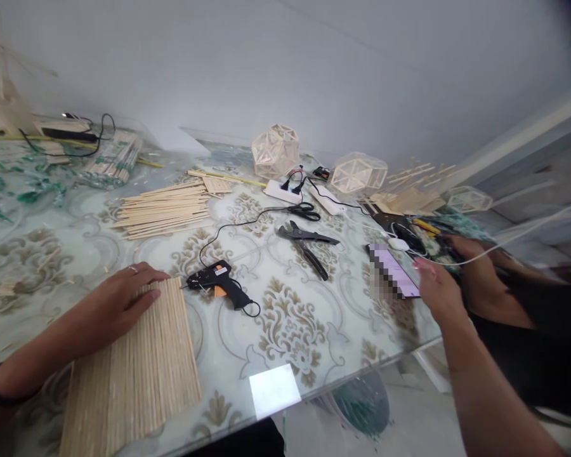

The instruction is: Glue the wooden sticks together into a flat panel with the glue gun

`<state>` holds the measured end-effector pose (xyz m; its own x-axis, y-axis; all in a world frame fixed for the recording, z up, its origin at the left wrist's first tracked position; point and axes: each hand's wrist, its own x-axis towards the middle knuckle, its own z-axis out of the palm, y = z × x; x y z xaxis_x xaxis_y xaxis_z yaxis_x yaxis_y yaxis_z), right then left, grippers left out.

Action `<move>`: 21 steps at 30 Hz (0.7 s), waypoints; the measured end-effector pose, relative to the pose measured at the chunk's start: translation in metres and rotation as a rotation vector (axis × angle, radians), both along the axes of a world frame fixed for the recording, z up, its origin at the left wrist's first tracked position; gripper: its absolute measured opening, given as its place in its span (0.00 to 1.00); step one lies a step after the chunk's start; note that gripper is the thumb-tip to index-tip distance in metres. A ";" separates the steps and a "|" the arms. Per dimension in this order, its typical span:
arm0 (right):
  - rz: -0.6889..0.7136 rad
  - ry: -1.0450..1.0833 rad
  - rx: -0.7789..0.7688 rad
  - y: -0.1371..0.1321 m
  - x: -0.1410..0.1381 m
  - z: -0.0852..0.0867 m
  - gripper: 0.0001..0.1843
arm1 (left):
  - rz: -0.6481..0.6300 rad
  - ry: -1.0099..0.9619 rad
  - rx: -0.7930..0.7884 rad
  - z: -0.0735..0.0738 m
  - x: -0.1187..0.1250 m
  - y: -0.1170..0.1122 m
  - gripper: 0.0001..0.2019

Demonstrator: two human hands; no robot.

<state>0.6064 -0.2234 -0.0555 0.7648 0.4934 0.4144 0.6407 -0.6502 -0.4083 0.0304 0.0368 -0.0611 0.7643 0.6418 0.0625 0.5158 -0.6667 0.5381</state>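
My left hand (128, 295) rests on the top end of a flat panel of thin wooden sticks (143, 374) laid side by side. Its fingers are stretched out, with the thumb apart. Just right of the panel lies a black hot glue gun (221, 284) with an orange trigger. At the right, my right hand (440, 292) has its fingers, slightly blurred, closed at the edge of a phone (394, 270) with a lit screen. Pliers (307, 244) and black scissors (304, 211) lie between the hands, farther back.
Loose wooden sticks (164, 206) lie behind the glue gun. A power strip (285, 190) and geometric stick frames (276, 152) stand near the wall. Another person's hand (476, 263) is beyond my right arm. A white cable crosses there. Bagged sticks (114, 158) lie at the back left.
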 end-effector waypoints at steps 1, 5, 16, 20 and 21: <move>0.016 0.021 0.013 0.007 -0.010 0.004 0.12 | -0.001 0.001 0.002 0.001 0.001 0.000 0.19; 0.320 0.099 0.015 0.049 -0.079 0.022 0.10 | -0.001 0.002 0.010 0.004 0.003 0.000 0.19; 1.302 0.198 0.045 0.156 -0.292 0.040 0.12 | -0.005 0.037 -0.045 0.005 0.000 -0.002 0.18; 1.352 0.251 0.061 0.167 -0.300 0.020 0.12 | 0.010 0.047 -0.048 0.005 0.000 -0.004 0.18; 1.342 0.265 0.064 0.167 -0.299 0.016 0.12 | 0.011 0.052 -0.050 0.004 0.000 -0.004 0.18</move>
